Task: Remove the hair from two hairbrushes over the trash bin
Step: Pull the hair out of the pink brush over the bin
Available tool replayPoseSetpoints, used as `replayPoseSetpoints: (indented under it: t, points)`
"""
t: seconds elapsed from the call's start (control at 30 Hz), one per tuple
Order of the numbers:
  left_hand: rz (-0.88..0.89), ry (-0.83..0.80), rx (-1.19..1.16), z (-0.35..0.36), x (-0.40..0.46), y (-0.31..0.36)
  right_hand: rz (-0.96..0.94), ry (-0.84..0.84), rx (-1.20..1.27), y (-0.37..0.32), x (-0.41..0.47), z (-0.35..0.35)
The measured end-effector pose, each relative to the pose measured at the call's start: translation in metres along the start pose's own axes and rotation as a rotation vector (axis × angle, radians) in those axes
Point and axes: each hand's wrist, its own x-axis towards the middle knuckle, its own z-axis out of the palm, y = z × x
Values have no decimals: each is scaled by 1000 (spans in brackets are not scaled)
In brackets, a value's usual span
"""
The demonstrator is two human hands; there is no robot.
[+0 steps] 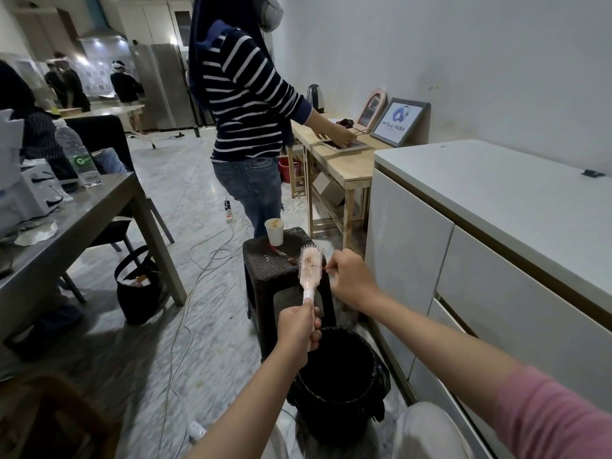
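Pink hairbrush [310, 267] full of brown hair, held up above the black trash bin [341, 376] but a bit past its far rim. Risk: pulled hair might drop on the floor or the dark stool [265, 260], not inside. Left hand [298, 329] wrapped tight round the handle. Right hand [351, 276] curled beside the bristles, maybe pinching hair; hard to tell.

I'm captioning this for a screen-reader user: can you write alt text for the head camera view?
A person's left hand grips the handle of a pink hairbrush clogged with hair, above a black trash bin, while the right hand pinches at the bristles' edge. Behind stands a dark stool holding a paper cup.
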Motion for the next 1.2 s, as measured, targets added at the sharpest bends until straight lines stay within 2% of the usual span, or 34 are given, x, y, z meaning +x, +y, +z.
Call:
replayPoseSetpoints:
  t: [0.23,0.37,0.5,0.6,0.83,1.07,1.2]
  points:
    - [-33,47,-62,8,1,5,-27,-49,-22,-1,0,-3]
    - [-88,167,-368,-16,25,10,15,-34,-28,9,-6,-13]
    - [-52,272,-186,-58,40,16,115,23,-24,36,-8,-32]
    - [-15,263,-74,-63,41,15,205,10,17,42,-5,-35]
    - [-11,259,-26,-59,47,7,334,56,79,47,1,-36]
    - [-8,269,7,-57,43,2,432,-52,98,53,4,-27]
    - [-6,309,25,-60,44,0,518,-148,21,53,4,-24]
